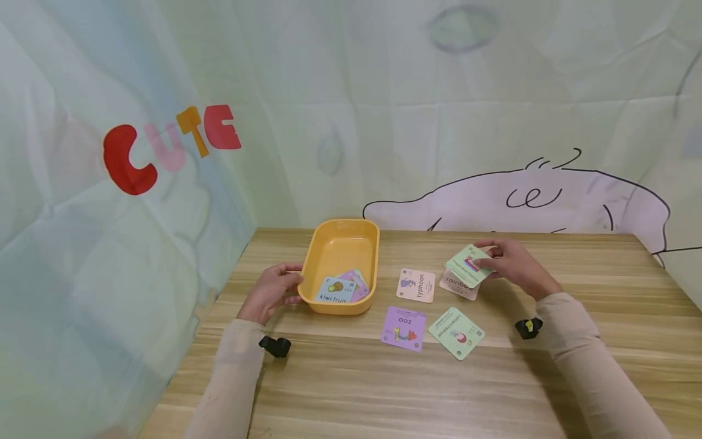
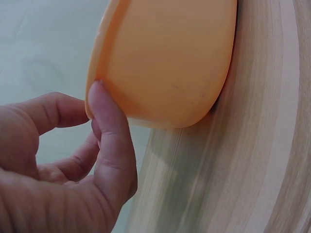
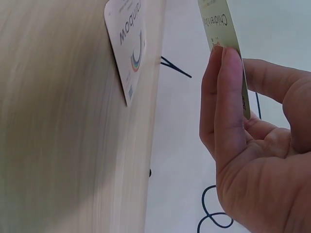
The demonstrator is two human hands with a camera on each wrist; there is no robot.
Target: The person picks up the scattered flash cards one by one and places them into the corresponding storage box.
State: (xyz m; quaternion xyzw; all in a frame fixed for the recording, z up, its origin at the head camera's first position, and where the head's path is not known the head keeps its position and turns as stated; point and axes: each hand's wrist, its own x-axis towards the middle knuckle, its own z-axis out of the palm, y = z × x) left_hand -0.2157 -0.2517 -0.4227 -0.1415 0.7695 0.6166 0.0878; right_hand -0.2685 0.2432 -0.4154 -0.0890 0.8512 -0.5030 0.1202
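My left hand pinches the near-left rim of a yellow tray; the left wrist view shows thumb and finger on the tray's wall. Inside the tray lie a blue kiwi fruit card and purple cards partly beneath it. With thumb and fingers my right hand pinches a green card above a pale rainbow card, partly covering it in the head view. From the right wrist, the held green card shows text beginning "Children's"; whether it is one card or several, I cannot tell.
Between the hands on the wooden table lie a pale typhoon card, a purple zoo card and a green Lantern Festival card. A printed cloth hangs behind and along the left side.
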